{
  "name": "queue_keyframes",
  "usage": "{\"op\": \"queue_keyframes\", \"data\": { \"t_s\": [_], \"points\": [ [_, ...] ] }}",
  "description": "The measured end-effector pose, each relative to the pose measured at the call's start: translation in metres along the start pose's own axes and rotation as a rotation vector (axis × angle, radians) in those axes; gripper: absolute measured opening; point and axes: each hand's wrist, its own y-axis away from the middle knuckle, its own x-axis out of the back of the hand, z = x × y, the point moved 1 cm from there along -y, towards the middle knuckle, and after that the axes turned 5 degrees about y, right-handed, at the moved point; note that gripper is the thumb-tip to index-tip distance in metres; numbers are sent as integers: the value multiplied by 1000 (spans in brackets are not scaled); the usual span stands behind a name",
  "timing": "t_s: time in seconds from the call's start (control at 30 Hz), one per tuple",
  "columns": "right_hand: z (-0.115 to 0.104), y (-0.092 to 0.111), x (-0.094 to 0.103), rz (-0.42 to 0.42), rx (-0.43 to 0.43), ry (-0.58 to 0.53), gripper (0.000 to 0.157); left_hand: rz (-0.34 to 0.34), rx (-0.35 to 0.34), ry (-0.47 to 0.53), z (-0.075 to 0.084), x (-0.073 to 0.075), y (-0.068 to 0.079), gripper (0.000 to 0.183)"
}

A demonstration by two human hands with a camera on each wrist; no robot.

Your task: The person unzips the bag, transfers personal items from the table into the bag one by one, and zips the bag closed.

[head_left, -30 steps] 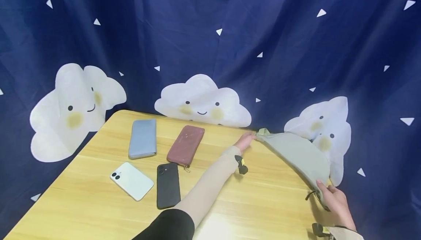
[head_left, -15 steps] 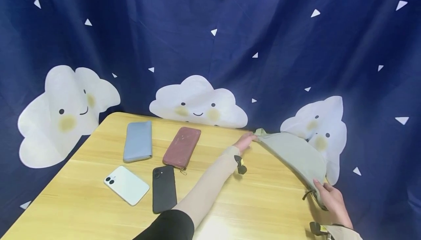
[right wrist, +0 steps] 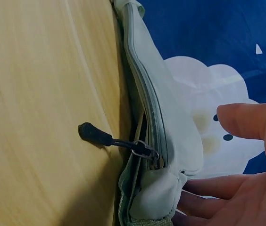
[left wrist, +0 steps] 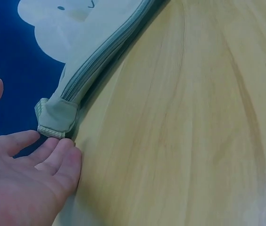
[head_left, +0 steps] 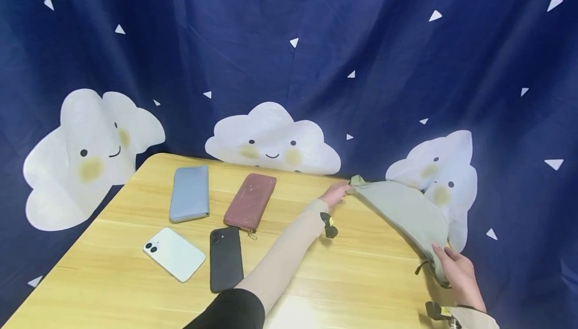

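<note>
A pale grey-green crescent bag with a zipper lies along the far right table edge. My left hand is at its far end, by a short strap loop. In the left wrist view the fingertips touch that end from below, the thumb apart. My right hand is at the near end. Its fingers reach behind the bag in the right wrist view, with the thumb held off. A dark zipper pull hangs out over the table there, at the near end of the zipper.
On the left of the wooden table lie a blue wallet, a dark pink wallet, a white phone and a black phone. My left forearm passes close to the black phone. A navy curtain with clouds hangs behind.
The head view has turned slightly, so the wallets and phones appear a little further left. Both hands and the bag keep nearly the same places.
</note>
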Motion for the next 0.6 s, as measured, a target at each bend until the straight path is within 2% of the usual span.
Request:
{"op": "queue_keyframes", "data": {
  "t_s": [0.2, 0.4, 0.6],
  "points": [
    [2, 3, -4, 54, 8, -21, 94, 0, 8, -2, 3, 7, 8, 53],
    [2, 5, -7, 65, 26, -19, 89, 36, -8, 3, 6, 13, 17, 43],
    [0, 7, -9, 77, 40, 1, 85, 66, -2, 34, 7, 21, 28, 42]
  ]
}}
